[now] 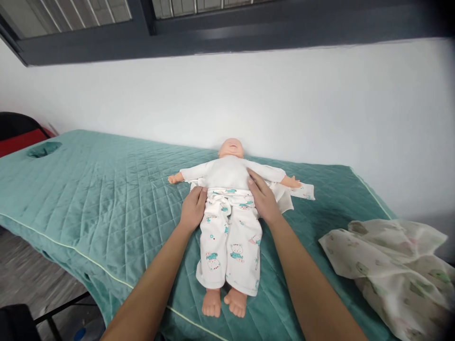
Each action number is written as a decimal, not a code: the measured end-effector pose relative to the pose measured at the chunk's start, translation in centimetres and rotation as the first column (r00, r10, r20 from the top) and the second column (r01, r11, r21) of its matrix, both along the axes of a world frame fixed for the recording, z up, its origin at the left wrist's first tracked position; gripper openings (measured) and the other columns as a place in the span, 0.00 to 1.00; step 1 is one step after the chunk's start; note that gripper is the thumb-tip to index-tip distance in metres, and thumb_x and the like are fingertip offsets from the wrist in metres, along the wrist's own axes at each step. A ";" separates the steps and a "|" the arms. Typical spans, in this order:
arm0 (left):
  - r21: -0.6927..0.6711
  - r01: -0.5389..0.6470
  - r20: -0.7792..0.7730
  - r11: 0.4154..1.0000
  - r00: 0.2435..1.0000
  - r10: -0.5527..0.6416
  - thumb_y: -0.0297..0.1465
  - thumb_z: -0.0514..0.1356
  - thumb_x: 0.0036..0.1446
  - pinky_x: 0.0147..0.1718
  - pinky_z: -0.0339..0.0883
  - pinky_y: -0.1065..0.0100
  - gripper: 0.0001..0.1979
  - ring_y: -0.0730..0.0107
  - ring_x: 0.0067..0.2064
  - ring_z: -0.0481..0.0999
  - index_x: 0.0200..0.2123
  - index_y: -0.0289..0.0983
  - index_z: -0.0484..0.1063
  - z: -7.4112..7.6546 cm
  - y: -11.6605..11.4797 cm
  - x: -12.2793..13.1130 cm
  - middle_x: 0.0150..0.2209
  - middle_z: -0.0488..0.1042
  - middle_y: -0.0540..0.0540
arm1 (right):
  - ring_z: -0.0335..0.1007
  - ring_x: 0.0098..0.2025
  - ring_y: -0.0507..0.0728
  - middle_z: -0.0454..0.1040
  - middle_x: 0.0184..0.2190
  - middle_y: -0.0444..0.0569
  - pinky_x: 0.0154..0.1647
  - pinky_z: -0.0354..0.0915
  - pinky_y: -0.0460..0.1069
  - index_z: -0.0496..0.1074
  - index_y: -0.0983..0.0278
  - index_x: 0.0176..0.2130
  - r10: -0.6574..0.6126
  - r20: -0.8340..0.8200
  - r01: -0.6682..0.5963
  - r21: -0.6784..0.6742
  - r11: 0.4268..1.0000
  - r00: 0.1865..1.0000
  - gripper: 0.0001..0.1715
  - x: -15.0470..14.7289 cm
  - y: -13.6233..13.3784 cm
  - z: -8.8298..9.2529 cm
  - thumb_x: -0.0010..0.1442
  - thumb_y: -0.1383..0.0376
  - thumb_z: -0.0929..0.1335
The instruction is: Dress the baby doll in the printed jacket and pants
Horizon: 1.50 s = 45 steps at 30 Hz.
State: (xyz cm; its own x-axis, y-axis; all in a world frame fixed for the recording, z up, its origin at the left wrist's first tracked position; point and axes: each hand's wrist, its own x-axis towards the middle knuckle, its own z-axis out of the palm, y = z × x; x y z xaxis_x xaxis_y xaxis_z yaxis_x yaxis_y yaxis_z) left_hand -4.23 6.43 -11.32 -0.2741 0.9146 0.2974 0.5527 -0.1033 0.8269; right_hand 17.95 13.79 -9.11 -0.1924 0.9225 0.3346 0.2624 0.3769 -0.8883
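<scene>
A baby doll (232, 148) lies on its back on the green quilted cover, head toward the wall and arms spread. It wears a white long-sleeved top (227, 173) and white trousers (243, 237) printed with cartoon cats. At the waistband's left side, my left hand (194, 207) is closed on the trousers' edge, its fingertips partly hidden. My right hand (263, 196) rests against the opposite side of the waist, with fingers stretched up along the top. Printed fabric (304, 191) spreads out from under the doll's arm on the right.
A crumpled, sheer printed cloth (394, 270) lies at the bed's right end. The quilted green bed (106, 189) has a face hole (44, 149) at far left. A white wall (249, 94) runs behind it, below a dark window frame (231, 35). A red and black chair (21, 135) stands at left.
</scene>
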 end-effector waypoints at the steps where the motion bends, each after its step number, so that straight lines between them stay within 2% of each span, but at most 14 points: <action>1: 0.000 0.002 0.000 1.000 1.000 -0.002 0.42 0.46 0.71 0.37 0.58 0.65 0.19 0.67 0.35 0.66 0.28 0.40 0.59 0.0 0.0 0.0 0.30 0.65 0.51 | 0.56 0.71 0.60 0.65 0.68 0.47 0.75 0.47 0.61 0.68 0.54 0.64 -0.004 -0.006 0.004 0.003 1.000 1.000 0.33 -0.1 -0.1 0.0 0.68 0.44 0.63; 6: -0.002 0.006 -0.001 1.000 1.000 -0.006 0.43 0.46 0.71 0.37 0.58 0.65 0.19 0.67 0.35 0.67 0.29 0.40 0.60 0.0 -0.1 -0.1 0.30 0.65 0.51 | 0.53 0.73 0.60 0.60 0.71 0.47 0.75 0.48 0.61 0.66 0.55 0.66 -0.018 -0.032 0.018 -0.002 1.000 0.999 0.37 -0.1 -0.6 -0.2 0.66 0.40 0.63; 9: -0.005 0.004 -0.006 1.000 1.000 -0.004 0.43 0.46 0.71 0.37 0.59 0.65 0.19 0.67 0.35 0.67 0.29 0.40 0.60 -0.1 0.0 -0.1 0.30 0.66 0.51 | 0.48 0.74 0.59 0.56 0.72 0.48 0.76 0.44 0.60 0.65 0.56 0.67 -0.015 -0.014 0.015 -0.026 1.000 1.000 0.40 0.0 -0.5 -0.2 0.65 0.39 0.63; 12: -0.001 0.000 -0.018 1.000 1.000 0.000 0.42 0.46 0.71 0.37 0.60 0.66 0.19 0.67 0.36 0.68 0.29 0.40 0.61 -0.1 0.0 -0.1 0.30 0.67 0.51 | 0.50 0.74 0.59 0.59 0.71 0.47 0.77 0.43 0.60 0.66 0.55 0.66 0.018 -0.006 -0.018 -0.057 0.998 1.000 0.38 0.1 -0.4 -0.4 0.66 0.39 0.62; 16: -0.004 -0.003 -0.029 1.000 1.000 0.003 0.42 0.46 0.71 0.37 0.60 0.66 0.19 0.67 0.36 0.69 0.29 0.40 0.61 0.0 0.0 -0.1 0.30 0.67 0.51 | 0.54 0.72 0.60 0.62 0.69 0.48 0.75 0.48 0.62 0.67 0.55 0.65 -0.027 -0.023 0.026 -0.030 0.999 0.999 0.34 0.1 -0.5 -0.6 0.67 0.42 0.62; 19: -0.006 0.004 -0.025 1.000 1.000 -0.005 0.42 0.46 0.71 0.38 0.60 0.65 0.19 0.67 0.36 0.68 0.29 0.40 0.61 0.0 0.0 -0.2 0.30 0.67 0.51 | 0.56 0.70 0.61 0.63 0.68 0.51 0.71 0.55 0.63 0.70 0.56 0.60 -0.084 0.002 0.084 0.104 0.991 0.996 0.28 0.0 -1.4 -0.2 0.67 0.47 0.64; 22: -0.013 0.005 -0.019 1.000 1.000 -0.006 0.42 0.46 0.71 0.38 0.59 0.65 0.19 0.67 0.35 0.67 0.29 0.40 0.60 0.1 -0.1 -0.2 0.30 0.66 0.51 | 0.53 0.71 0.64 0.62 0.68 0.50 0.71 0.51 0.66 0.74 0.56 0.49 -0.085 0.144 0.039 0.297 0.954 0.986 0.16 -0.1 -2.7 0.7 0.66 0.51 0.67; 26: -0.013 0.007 -0.029 1.000 1.000 -0.007 0.42 0.45 0.71 0.38 0.60 0.65 0.19 0.67 0.36 0.68 0.29 0.41 0.60 0.1 -0.1 -0.2 0.31 0.67 0.50 | 0.50 0.71 0.66 0.59 0.69 0.50 0.71 0.48 0.67 0.70 0.57 0.43 -0.038 0.285 -0.058 0.320 0.946 0.958 0.15 -0.6 -3.9 1.4 0.62 0.51 0.70; 30: 0.003 0.001 -0.090 1.000 0.996 -0.001 0.41 0.45 0.71 0.38 0.60 0.65 0.18 0.65 0.37 0.69 0.30 0.41 0.62 0.1 -0.1 -0.1 0.33 0.69 0.49 | 0.52 0.69 0.67 0.60 0.68 0.49 0.68 0.51 0.67 0.70 0.58 0.37 -0.080 0.332 -0.044 0.349 0.936 0.940 0.12 -0.5 -3.9 1.5 0.66 0.52 0.67; 35: -0.004 -0.033 -0.191 0.999 0.981 0.031 0.40 0.45 0.72 0.40 0.59 0.63 0.17 0.63 0.39 0.70 0.31 0.41 0.64 0.0 0.0 -0.1 0.34 0.72 0.47 | 0.58 0.63 0.66 0.66 0.62 0.50 0.64 0.54 0.67 0.65 0.60 0.26 -0.170 0.358 0.002 0.425 0.905 0.918 0.22 0.2 -4.4 1.6 0.70 0.56 0.62; 40: 0.005 -0.068 -0.303 0.998 0.951 0.066 0.38 0.45 0.71 0.41 0.60 0.62 0.18 0.59 0.42 0.73 0.30 0.41 0.66 0.0 0.5 -0.2 0.35 0.74 0.44 | 0.63 0.55 0.66 0.71 0.53 0.53 0.58 0.58 0.66 0.66 0.60 0.23 -0.315 0.368 0.110 0.481 0.870 0.875 0.25 1.6 -6.1 1.2 0.70 0.55 0.62; 43: 0.011 -0.090 -0.373 0.996 0.924 0.088 0.38 0.46 0.71 0.42 0.60 0.61 0.19 0.58 0.43 0.73 0.30 0.41 0.67 0.0 0.7 -0.2 0.35 0.75 0.42 | 0.65 0.47 0.63 0.72 0.46 0.53 0.53 0.59 0.64 0.66 0.60 0.21 -0.353 0.358 0.168 0.457 0.874 0.864 0.27 2.3 -7.0 0.8 0.70 0.54 0.61; 45: 0.001 -0.101 -0.407 0.995 0.909 0.093 0.39 0.45 0.72 0.43 0.60 0.60 0.20 0.57 0.44 0.73 0.30 0.40 0.68 0.1 0.8 -0.2 0.36 0.76 0.42 | 0.65 0.43 0.61 0.71 0.41 0.52 0.48 0.60 0.61 0.66 0.60 0.22 -0.329 0.335 0.185 0.395 0.900 0.883 0.28 2.5 -7.4 0.5 0.71 0.53 0.61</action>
State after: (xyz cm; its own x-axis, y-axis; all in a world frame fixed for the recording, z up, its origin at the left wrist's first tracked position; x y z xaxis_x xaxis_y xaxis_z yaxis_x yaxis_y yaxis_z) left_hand -4.38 7.26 -11.27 -0.2212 0.8965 0.3838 0.8478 -0.0176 0.5300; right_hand 20.46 6.43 -8.59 -0.1434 0.7972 0.5864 0.6851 0.5076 -0.5225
